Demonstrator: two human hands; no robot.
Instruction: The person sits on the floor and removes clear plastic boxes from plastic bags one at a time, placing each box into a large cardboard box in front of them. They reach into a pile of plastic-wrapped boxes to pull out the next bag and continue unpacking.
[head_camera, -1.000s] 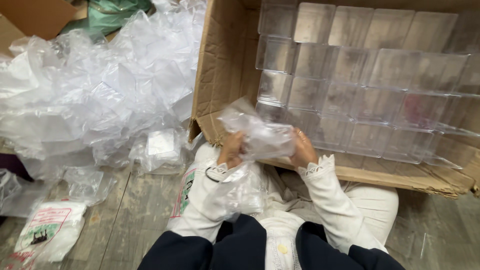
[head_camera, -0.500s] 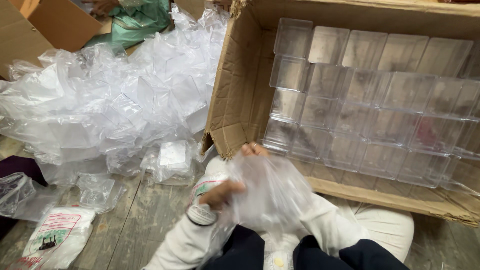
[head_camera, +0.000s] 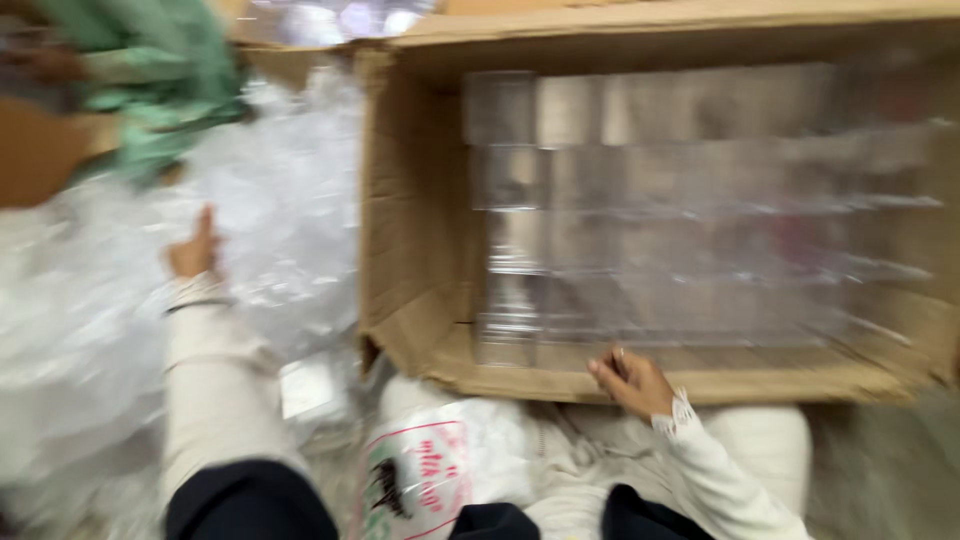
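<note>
Left hand (head_camera: 193, 252) on the plastic wrap pile (head_camera: 90, 330), right hand (head_camera: 628, 380) at the cardboard box (head_camera: 410, 250) edge (finger positions too blurred to tell)

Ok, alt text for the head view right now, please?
Blurred view: the left hand reaches into a pile of clear plastic bags, while the right hand rests at the near edge of a cardboard box filled with stacked clear containers.

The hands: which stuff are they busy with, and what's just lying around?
Busy with:
left hand in the heap of clear plastic wrappers
right hand at the cardboard box of clear containers

Lying around:
printed bag
green cloth
</note>
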